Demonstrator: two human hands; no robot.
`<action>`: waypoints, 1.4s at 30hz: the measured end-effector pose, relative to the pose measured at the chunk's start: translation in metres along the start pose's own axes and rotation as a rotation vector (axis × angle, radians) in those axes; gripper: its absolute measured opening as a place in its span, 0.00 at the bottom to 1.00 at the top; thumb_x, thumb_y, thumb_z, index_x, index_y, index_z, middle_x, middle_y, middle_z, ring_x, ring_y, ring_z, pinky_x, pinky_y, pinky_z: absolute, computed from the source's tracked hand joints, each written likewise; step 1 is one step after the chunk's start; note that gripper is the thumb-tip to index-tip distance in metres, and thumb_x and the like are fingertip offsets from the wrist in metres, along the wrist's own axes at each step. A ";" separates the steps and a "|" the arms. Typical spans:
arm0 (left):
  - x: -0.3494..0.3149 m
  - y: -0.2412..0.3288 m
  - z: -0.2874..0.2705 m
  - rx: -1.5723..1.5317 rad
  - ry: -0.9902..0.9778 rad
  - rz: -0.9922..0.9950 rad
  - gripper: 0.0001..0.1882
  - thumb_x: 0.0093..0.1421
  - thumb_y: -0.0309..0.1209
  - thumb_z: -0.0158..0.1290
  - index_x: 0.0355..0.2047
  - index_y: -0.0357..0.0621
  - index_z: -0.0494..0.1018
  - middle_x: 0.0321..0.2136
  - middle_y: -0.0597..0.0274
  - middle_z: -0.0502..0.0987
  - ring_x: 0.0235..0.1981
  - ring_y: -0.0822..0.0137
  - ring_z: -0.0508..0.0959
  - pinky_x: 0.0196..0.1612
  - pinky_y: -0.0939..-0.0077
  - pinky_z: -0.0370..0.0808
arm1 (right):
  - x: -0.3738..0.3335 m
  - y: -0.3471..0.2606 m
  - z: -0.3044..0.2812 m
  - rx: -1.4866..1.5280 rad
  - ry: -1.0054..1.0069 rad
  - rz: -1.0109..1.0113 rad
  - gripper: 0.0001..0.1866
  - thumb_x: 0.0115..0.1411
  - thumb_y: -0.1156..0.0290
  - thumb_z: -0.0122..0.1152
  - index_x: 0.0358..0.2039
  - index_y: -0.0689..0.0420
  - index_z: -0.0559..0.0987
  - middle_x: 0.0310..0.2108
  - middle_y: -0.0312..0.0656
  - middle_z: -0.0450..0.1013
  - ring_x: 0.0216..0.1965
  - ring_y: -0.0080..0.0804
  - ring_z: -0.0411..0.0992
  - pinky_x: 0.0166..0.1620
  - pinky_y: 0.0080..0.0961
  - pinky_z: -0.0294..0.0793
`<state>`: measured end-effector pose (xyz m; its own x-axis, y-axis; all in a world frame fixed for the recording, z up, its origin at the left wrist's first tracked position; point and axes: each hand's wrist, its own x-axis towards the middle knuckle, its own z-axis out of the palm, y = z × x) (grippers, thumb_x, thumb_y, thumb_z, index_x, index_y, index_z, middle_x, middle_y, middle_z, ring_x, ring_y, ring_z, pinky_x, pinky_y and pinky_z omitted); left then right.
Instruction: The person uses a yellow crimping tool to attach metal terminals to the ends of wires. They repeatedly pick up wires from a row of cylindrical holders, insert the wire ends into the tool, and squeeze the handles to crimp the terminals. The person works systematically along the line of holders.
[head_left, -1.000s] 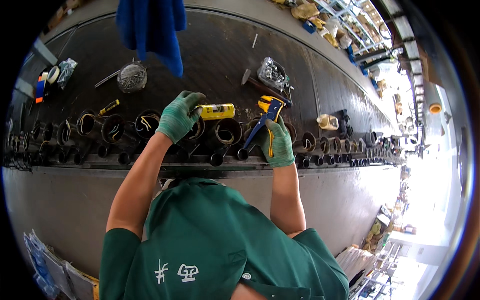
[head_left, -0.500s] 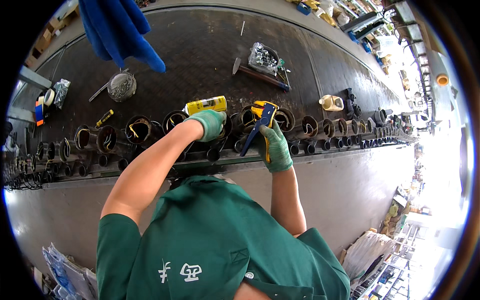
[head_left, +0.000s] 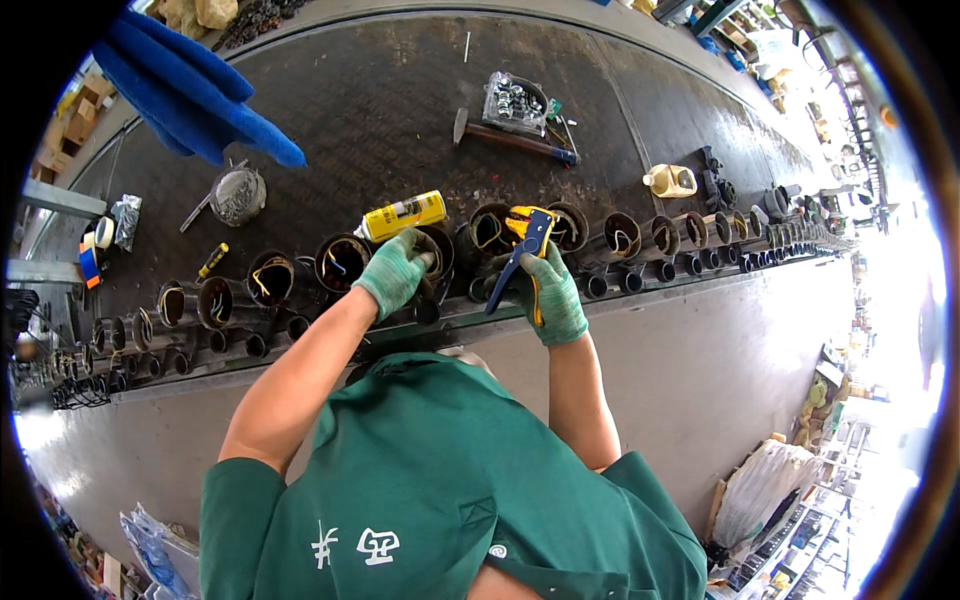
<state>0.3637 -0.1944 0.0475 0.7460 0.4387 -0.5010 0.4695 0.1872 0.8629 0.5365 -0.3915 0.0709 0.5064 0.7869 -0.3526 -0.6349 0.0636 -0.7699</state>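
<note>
My right hand (head_left: 556,297), in a green-and-white knit glove, grips a wire stripper (head_left: 526,250) with a yellow head and blue and yellow handles. The tool stands in front of the dark round tubes, its jaws pointing up. At the mouth of a tube (head_left: 440,262) to its left is my left hand (head_left: 395,270), gloved alike. Its fingers are bent together at the rim, and what they pinch is too small to make out. Just beyond lies a yellow spray can (head_left: 404,215). Thin wires curl inside neighbouring tubes, among them an open tube (head_left: 272,280) with yellow wire.
Tubes line the front edge of the dark table (head_left: 370,110). Farther back lie a hammer (head_left: 515,141), a box of metal fittings (head_left: 516,102) and a bowl of small parts (head_left: 238,195). A screwdriver (head_left: 213,260) and a beige jug (head_left: 671,181) flank them. Blue cloth (head_left: 190,85) hangs upper left.
My left hand has drawn slightly left and nearer, uncovering more of the tube mouth beside it. My right hand keeps the wire stripper in nearly the same place. The view has shifted slightly.
</note>
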 end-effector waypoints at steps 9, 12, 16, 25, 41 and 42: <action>0.009 -0.018 0.009 -0.112 -0.002 0.206 0.18 0.67 0.24 0.59 0.56 0.37 0.71 0.45 0.58 0.81 0.45 0.66 0.81 0.50 0.71 0.79 | 0.000 0.002 0.006 -0.035 0.045 0.035 0.22 0.67 0.75 0.57 0.60 0.56 0.69 0.41 0.40 0.74 0.37 0.37 0.80 0.43 0.38 0.87; 0.004 -0.013 0.014 -0.023 0.036 0.265 0.17 0.65 0.25 0.62 0.53 0.37 0.74 0.42 0.58 0.82 0.43 0.68 0.81 0.46 0.71 0.80 | 0.001 0.009 0.004 -0.079 0.033 0.013 0.24 0.66 0.75 0.58 0.62 0.56 0.69 0.44 0.37 0.74 0.42 0.30 0.77 0.47 0.31 0.82; 0.001 -0.011 0.025 0.231 0.159 0.400 0.16 0.64 0.26 0.64 0.50 0.38 0.76 0.36 0.59 0.83 0.38 0.72 0.80 0.41 0.73 0.80 | 0.008 0.029 -0.009 -0.156 -0.003 -0.029 0.26 0.66 0.73 0.61 0.63 0.56 0.68 0.45 0.41 0.76 0.43 0.35 0.79 0.48 0.38 0.86; -0.003 -0.019 0.024 0.168 0.120 0.412 0.13 0.67 0.25 0.60 0.50 0.37 0.78 0.38 0.58 0.84 0.40 0.72 0.81 0.46 0.74 0.79 | -0.008 0.044 -0.007 -0.078 -0.029 -0.015 0.31 0.64 0.77 0.58 0.68 0.54 0.65 0.48 0.44 0.77 0.48 0.37 0.80 0.49 0.45 0.86; -0.012 -0.025 0.024 -0.077 0.041 0.268 0.09 0.65 0.28 0.64 0.44 0.40 0.81 0.31 0.67 0.82 0.30 0.78 0.76 0.34 0.78 0.75 | -0.042 0.020 0.009 0.062 -0.175 0.305 0.32 0.64 0.68 0.66 0.67 0.53 0.66 0.41 0.37 0.75 0.39 0.30 0.79 0.40 0.32 0.86; -0.013 -0.024 0.024 -0.089 0.036 0.254 0.09 0.66 0.28 0.64 0.45 0.40 0.81 0.31 0.68 0.82 0.29 0.79 0.76 0.33 0.79 0.75 | -0.042 0.021 0.007 0.046 -0.177 0.295 0.32 0.64 0.68 0.66 0.67 0.53 0.66 0.41 0.37 0.75 0.38 0.28 0.79 0.39 0.30 0.86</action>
<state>0.3540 -0.2261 0.0321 0.8167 0.5118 -0.2667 0.2252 0.1429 0.9638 0.4979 -0.4188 0.0733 0.1908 0.8695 -0.4556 -0.7668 -0.1577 -0.6222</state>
